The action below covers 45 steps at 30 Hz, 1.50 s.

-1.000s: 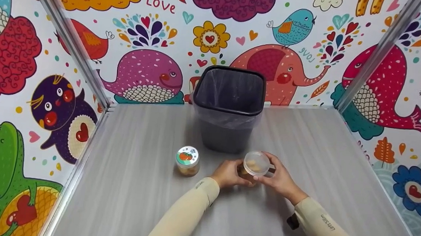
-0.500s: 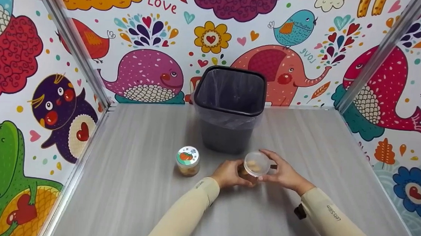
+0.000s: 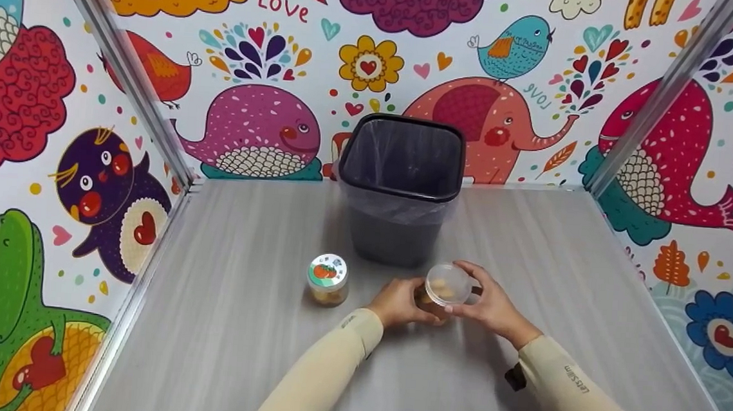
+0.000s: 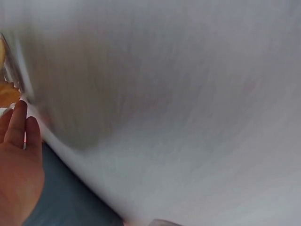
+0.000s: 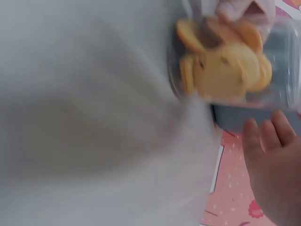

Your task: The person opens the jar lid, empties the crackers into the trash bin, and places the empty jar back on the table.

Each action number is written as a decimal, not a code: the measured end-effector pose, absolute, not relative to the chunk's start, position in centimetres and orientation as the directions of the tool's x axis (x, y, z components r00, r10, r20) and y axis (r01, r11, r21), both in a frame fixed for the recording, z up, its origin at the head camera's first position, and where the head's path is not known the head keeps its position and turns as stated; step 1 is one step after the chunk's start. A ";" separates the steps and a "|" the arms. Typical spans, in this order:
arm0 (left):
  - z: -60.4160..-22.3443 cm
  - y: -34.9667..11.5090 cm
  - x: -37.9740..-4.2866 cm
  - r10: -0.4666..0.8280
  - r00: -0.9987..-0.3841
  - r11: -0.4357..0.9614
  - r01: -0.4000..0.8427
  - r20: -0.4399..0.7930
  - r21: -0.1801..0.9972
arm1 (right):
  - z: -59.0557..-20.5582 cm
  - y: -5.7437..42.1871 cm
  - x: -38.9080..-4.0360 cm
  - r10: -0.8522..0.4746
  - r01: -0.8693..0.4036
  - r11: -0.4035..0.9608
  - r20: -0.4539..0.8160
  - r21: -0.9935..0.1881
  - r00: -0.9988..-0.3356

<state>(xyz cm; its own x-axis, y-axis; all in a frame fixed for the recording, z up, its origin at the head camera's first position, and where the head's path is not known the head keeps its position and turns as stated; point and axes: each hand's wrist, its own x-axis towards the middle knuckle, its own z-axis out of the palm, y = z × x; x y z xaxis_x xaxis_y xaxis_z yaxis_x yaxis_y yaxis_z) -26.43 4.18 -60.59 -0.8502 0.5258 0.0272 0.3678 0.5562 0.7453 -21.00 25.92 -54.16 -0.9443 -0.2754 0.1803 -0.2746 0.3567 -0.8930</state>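
Observation:
A see-through jar [image 3: 433, 308] of pale yellow crackers [image 5: 223, 75] stands on the table in front of the bin, its cloudy clear lid [image 3: 449, 283] facing up. My left hand [image 3: 398, 302] grips the jar's body from the left. From the right, the thumb and fingers of my right hand [image 3: 493, 308] hold the rim of the lid. The right wrist view has the jar's side close up, with my right hand [image 5: 275, 172] at its lid end. To the left sits a second jar [image 3: 328, 295], under a white lid printed with a green patch and orange fruit.
A dark grey square bin [image 3: 393, 238] with a clear liner folded over its rim stands behind the jars, near the back wall. Metal posts and walls with cartoon animals enclose the grey table [image 3: 241, 248] at the back and sides.
My right hand and forearm shift slightly right, then back left, around the lid. The left hand stays on the jar, and the second jar and bin keep their places.

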 end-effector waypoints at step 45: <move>-61.1 4.3 -26.6 0.535 -0.844 0.527 0.364 0.032 0.768 | -52.5 26.6 -21.8 -0.407 -0.311 0.324 0.165 -0.894 -0.898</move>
